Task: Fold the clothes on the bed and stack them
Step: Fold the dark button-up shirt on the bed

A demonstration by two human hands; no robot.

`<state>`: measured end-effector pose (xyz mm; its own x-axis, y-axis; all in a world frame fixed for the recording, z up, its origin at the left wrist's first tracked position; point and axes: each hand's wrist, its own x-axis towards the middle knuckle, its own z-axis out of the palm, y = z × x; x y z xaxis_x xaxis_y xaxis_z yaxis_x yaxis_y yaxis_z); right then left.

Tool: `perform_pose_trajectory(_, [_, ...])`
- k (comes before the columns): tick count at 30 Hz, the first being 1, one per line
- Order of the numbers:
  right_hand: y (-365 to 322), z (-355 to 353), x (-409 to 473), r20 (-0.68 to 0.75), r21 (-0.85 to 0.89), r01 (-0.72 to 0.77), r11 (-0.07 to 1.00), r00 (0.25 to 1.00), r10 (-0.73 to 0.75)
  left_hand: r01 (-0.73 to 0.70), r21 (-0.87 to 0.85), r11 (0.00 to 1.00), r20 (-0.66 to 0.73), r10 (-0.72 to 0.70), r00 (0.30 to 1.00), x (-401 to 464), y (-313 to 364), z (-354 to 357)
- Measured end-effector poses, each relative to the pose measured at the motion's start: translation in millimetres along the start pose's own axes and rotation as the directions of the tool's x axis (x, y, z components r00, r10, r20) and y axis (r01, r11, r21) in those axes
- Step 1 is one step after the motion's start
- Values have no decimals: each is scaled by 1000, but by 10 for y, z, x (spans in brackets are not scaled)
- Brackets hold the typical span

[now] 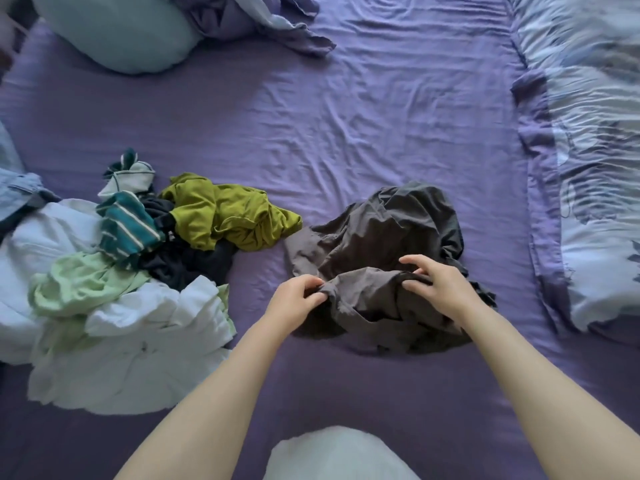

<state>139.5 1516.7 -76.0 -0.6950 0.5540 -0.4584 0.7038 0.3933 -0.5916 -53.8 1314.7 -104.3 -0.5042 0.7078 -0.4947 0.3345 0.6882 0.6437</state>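
A crumpled dark grey garment (377,237) lies in a heap on the purple bed sheet (363,116), just ahead of me. My left hand (294,301) pinches a fold at its near left edge. My right hand (440,287) grips the fabric at its near right side, fingers curled into the cloth. To the left sits a loose pile of unfolded clothes: an olive-green top (225,216), a teal striped piece (126,225), a pale green garment (86,282), dark items (187,261) and white clothes (138,341).
A pale blue pillow (114,32) and a bunched purple cover (256,19) lie at the far left. A rumpled blue-and-white duvet (595,168) runs along the right side. My white top (339,455) shows at the bottom edge. Blue fabric (17,188) lies at the far left.
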Motion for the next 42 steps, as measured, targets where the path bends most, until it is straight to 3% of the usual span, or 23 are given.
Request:
perform_pose_trajectory(5, [-174,-399,-556,-128,102,98,990,988,-84,-83,-355,931,-58,66,996,-345,478,-322])
perform_pose_trajectory(12, [-490,-944,-1441,-357,87,294,952,901,-245,-264,-348,900,-318,152,936,-905,1229,-757])
perform_pose_trajectory(16, [-621,-1153,-1889,-202,-308,275,911,917,-345,-352,-254,901,-448,213,868,-1292,1591,-942])
perform_pose_trajectory(19, [-726,-1194,-2179,-171,-450,284,847,903,-394,-389,-201,899,-515,241,823,-1594,1762,-1003])
perform_pose_trajectory(25, [-859,-1106,-2690,-454,-544,245,803,718,-527,-450,-95,888,-598,311,739,-2168,1800,-1052])
perform_pose_trajectory(29, [-905,-1019,-2990,-564,-442,266,857,660,-496,-445,20,895,-581,373,724,-2517,1702,-1097])
perform_pose_trajectory(35, [-1003,-834,-3533,-611,-389,232,891,659,-438,-468,145,872,-504,472,723,-3043,1547,-1154])
perform_pose_trajectory(39, [-1078,-641,-3937,-573,-475,106,873,716,-399,-456,259,851,-447,524,725,-3382,1404,-1146])
perform_pose_trajectory(42, [-1135,-482,-4195,-644,-508,-31,861,677,-355,-482,256,838,-437,545,716,-3608,1352,-1148])
